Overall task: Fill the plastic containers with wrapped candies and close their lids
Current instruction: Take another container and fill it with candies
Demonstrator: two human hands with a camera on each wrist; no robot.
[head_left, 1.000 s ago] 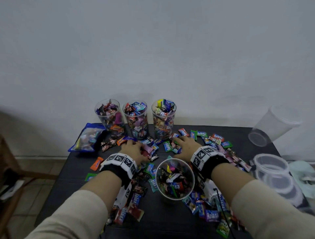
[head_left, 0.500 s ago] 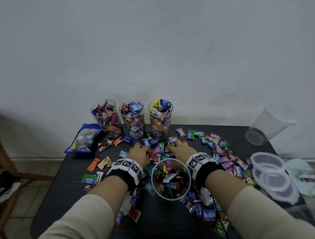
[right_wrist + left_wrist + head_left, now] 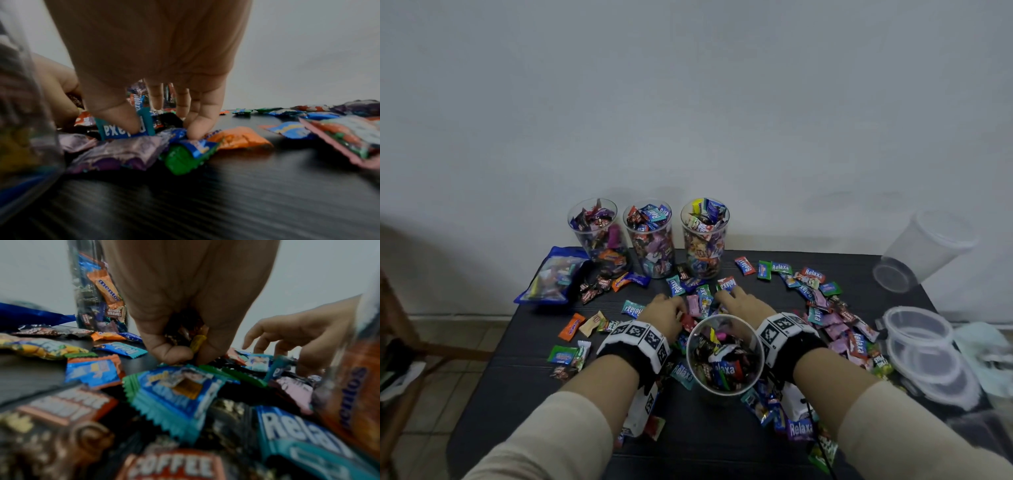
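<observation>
While both hands work the heap of wrapped candies (image 3: 700,301) just behind the near container (image 3: 723,356), that cup stands upright and open between the two wrists, roughly three-quarters full. The left hand (image 3: 666,313) has its fingers curled in against the thumb, bunching several small candies in its grasp (the left wrist view shows dark and yellow wrappers tucked between the fingers (image 3: 172,352)). The right hand (image 3: 743,301) lies with fingers spread and bent downward onto the pile; its thumb presses a teal Relaxa candy (image 3: 125,128) and a fingertip (image 3: 195,129) presses a blue wrapper beside an orange candy (image 3: 238,138). Three full containers (image 3: 650,236) stand in a row at the back edge of the black table (image 3: 705,438), all without lids. An empty container (image 3: 924,250) lies tilted at the far right, and clear lids (image 3: 917,329) are stacked near it. A blue candy bag (image 3: 551,277) lies at the left.
</observation>
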